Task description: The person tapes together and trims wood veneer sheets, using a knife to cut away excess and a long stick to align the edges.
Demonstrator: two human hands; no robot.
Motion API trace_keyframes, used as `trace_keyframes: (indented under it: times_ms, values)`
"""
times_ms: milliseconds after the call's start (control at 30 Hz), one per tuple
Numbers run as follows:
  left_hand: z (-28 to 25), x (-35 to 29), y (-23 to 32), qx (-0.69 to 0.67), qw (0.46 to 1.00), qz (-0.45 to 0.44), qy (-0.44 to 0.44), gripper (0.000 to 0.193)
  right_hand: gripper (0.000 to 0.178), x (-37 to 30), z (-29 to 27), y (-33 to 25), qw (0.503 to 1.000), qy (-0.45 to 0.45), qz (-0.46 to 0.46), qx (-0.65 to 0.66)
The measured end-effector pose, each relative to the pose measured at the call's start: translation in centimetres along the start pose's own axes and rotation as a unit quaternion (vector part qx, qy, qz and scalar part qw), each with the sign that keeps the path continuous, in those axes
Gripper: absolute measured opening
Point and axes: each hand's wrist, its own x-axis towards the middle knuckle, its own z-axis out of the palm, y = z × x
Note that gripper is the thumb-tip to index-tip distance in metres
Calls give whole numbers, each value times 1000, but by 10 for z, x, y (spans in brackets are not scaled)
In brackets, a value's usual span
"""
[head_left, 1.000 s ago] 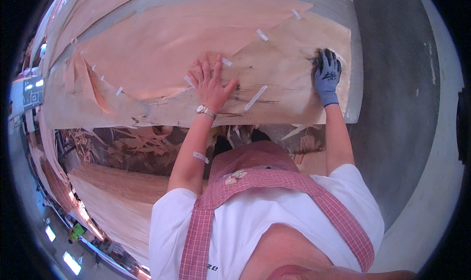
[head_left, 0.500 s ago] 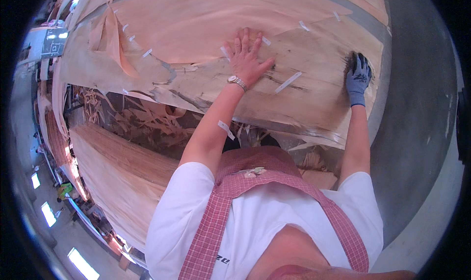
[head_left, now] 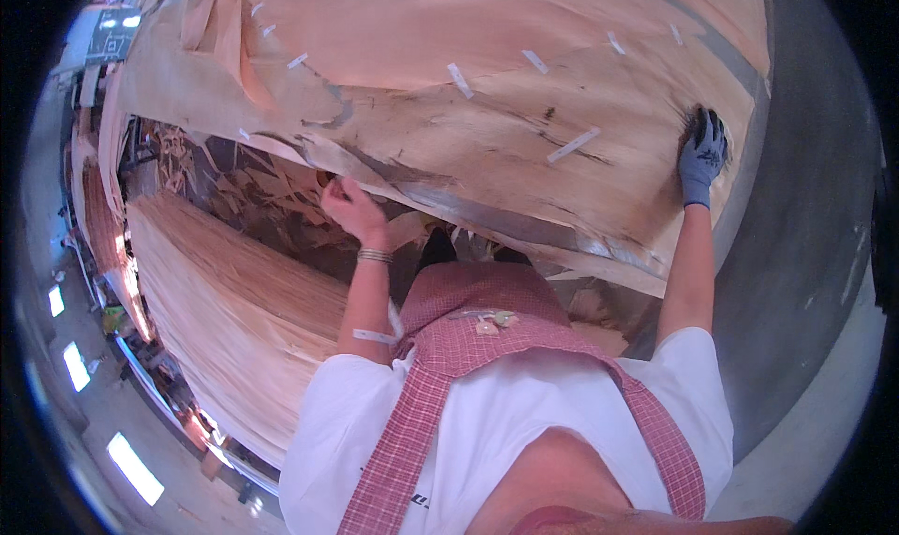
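Observation:
A wide, pale wood veneer sheet [head_left: 449, 132] lies in front of me, with dark cracks and short white tape strips on it. My bare left hand [head_left: 358, 215] is at its near edge, left of middle, with fingers curled; whether they pinch the edge is hard to see. Beside those fingers runs a torn veneer strip [head_left: 370, 165] along the front, with a grey gap behind it. My right hand [head_left: 702, 165], in a grey-blue glove with dark fingertips, lies on the sheet near its right end, fingers extended. A white tape piece [head_left: 375, 335] hangs on my left forearm.
Below the sheet's edge lie loose veneer scraps [head_left: 272, 193]. A stack of veneer [head_left: 225, 301] stands at the left. Grey floor [head_left: 796, 207] runs along the right side. More veneer flaps [head_left: 229, 43] fold up at the far left.
My left hand has lifted off the sheet's middle and moved back toward me and left to the near edge, its spread fingers now curled. My gloved right hand stays on the sheet.

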Motion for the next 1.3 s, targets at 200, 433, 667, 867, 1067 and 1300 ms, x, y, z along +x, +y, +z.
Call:
trace_keyframes:
  times_ms: [200, 433, 667, 867, 1067, 1300]
  values:
    - [7, 2, -92, -473, 716, -476, -190, 70, 41, 8, -3, -6, 1000, -11, -21, 19]
    - [27, -7, -124, -389, 827, -379, -142, 35, 36, 8, -4, 0, 998, -25, -50, -2]
    - [7, -20, -88, -359, 872, -323, -81, 27, 42, 4, 2, 8, 999, -46, -16, 18]
    - [-15, -19, -91, -412, 848, -317, -99, 27, 47, 11, -2, 0, 994, -88, -62, -16]
    - [-34, -14, -105, -431, 832, -304, -172, 35, 47, 18, 4, 15, 993, -89, -64, -43]
    - [-39, -13, -110, -417, 830, -305, -209, 37, 36, 6, -50, -59, 992, 14, -87, -85]
